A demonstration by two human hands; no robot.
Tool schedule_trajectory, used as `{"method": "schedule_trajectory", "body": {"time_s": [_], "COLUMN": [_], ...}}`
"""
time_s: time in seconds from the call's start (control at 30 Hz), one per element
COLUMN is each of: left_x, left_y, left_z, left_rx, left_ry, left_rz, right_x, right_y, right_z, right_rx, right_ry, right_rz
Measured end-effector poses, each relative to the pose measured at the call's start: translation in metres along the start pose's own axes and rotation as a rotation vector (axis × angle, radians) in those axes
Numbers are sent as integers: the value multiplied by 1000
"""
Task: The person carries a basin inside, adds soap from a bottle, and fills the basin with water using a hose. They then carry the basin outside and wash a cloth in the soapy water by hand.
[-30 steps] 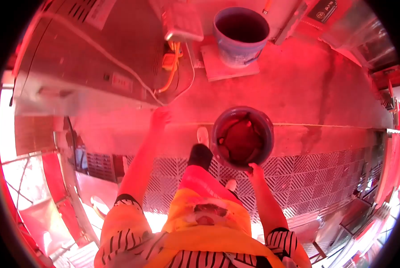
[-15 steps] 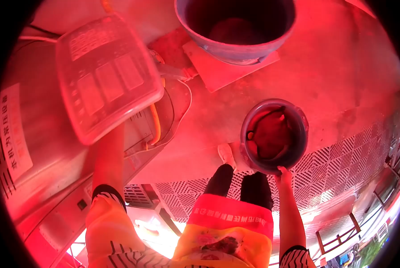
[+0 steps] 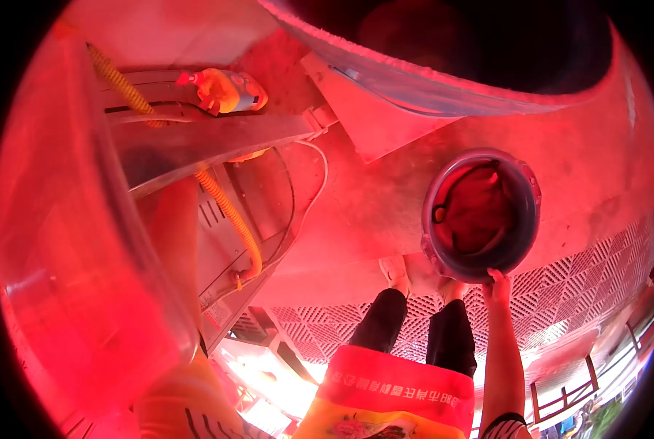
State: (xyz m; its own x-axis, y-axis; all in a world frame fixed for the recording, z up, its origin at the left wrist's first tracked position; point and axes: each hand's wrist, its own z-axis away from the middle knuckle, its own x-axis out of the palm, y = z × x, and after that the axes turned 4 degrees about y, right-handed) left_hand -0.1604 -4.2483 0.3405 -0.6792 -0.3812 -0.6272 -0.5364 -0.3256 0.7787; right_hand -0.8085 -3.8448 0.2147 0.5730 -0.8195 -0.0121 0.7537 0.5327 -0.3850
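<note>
My right hand grips the near rim of a round basin, thumb over the edge. In the basin lies a dark reddish, soft-looking mass whose kind I cannot make out. My left forearm reaches up on the left, behind a large translucent plastic panel or lid close to the camera. A metal bar crosses in front of that arm. My left hand is hidden, and whether it holds the plastic piece cannot be seen. Red light tints everything.
A large tub stands at the top above a flat board. A bottle with an orange label lies at the upper left. A yellow corrugated hose and thin cables run near the metal equipment. Patterned floor mats lie at the lower right.
The plastic piece has shifted left and appears larger, uncovering the bottle and metal bar. The large tub appears bigger. The held basin has moved right and slightly up in view.
</note>
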Motion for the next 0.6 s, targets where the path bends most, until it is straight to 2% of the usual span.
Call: {"method": "schedule_trajectory", "body": {"time_s": [0.3,0.5,0.6], "left_x": [2,-3,-4], "left_y": [-11,-20,-24], "left_z": [-5,-3,-3], "left_rx": [26,39,51], "left_ry": [40,65,72], "left_rz": [-33,-52,-66], "right_x": [-26,-26,-31], "right_y": [13,6,9], "right_z": [-43,-43,-50], "right_rx": [-31,53,61], "right_ry": [-65,-48,-80], "right_rz": [31,75,-3]}}
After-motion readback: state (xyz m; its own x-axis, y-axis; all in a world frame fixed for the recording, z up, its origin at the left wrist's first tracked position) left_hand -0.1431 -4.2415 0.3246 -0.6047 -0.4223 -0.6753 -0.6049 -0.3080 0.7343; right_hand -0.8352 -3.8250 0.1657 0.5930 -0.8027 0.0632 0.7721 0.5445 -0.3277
